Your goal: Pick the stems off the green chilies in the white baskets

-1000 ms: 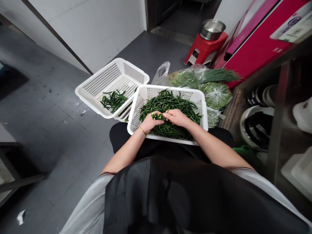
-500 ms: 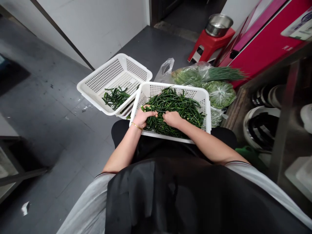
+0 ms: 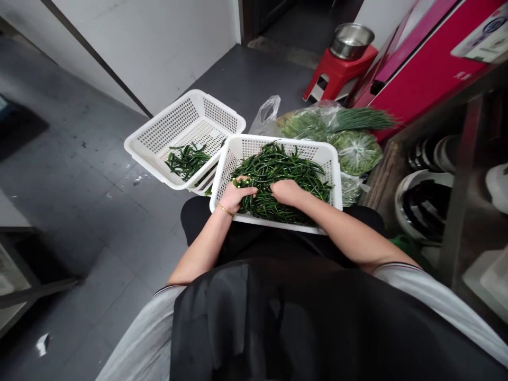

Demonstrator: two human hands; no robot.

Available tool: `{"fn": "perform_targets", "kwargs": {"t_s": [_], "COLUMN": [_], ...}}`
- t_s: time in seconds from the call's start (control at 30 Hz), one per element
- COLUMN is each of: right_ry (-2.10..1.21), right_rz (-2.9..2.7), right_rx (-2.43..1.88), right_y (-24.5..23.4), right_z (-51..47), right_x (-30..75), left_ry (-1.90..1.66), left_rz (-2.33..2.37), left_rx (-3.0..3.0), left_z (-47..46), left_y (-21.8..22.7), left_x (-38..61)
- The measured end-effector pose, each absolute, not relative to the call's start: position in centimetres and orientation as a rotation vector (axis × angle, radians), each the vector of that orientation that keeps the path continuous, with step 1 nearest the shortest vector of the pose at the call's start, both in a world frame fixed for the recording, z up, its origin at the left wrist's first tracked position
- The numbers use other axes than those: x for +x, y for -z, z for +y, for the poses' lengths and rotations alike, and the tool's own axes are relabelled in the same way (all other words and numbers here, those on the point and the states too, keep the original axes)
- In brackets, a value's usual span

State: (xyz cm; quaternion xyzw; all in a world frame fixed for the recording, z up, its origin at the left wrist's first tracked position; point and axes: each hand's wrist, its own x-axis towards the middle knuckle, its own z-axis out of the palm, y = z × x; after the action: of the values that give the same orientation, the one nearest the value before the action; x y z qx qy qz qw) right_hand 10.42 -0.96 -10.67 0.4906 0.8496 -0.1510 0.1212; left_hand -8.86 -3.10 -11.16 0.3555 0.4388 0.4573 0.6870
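A white perforated basket [image 3: 335, 174] rests across my lap, heaped with long dark green chili peppers [image 3: 289, 169]. At its left side, my left hand [image 3: 235, 194] is closed around several green chili peppers [image 3: 242, 182], their pale ends poking out above the fingers. My right hand [image 3: 288, 191] is curled over the middle of the heap, to the right of the left one. Its fingertips point down into the peppers, and what they grip, if anything, is hidden.
A second white basket [image 3: 154, 143] stands at the left with a small pile of chili peppers [image 3: 187, 161]. Beyond my lap lie bagged greens [image 3: 357, 151] and a bundle of thin green stalks [image 3: 363, 119]. A red stool [image 3: 337, 74] carries a metal pot [image 3: 352, 42]. Shelving [image 3: 462, 174] borders the right.
My right hand has shifted slightly right, away from my left hand. The left hand has stayed at the basket's left side, still holding peppers.
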Motion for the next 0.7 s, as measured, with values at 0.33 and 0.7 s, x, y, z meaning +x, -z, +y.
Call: {"fn": "perform_targets", "kwargs": {"t_s": [0.33, 0.7], "right_ry": [0.664, 0.25], "right_rz": [2.716, 2.477], "right_rx": [1.926, 1.363], "right_y": [8.6, 9.9], "right_z": [-1.9, -1.3], "right_x": [10.0, 10.1], "left_ry": [-0.937, -1.01], "left_rz": [0.846, 1.002], "left_rx": [0.681, 0.533], "left_z": [-3.5, -2.4], "left_y": [11.4, 10.9], "left_x": [-5.4, -10.8]}}
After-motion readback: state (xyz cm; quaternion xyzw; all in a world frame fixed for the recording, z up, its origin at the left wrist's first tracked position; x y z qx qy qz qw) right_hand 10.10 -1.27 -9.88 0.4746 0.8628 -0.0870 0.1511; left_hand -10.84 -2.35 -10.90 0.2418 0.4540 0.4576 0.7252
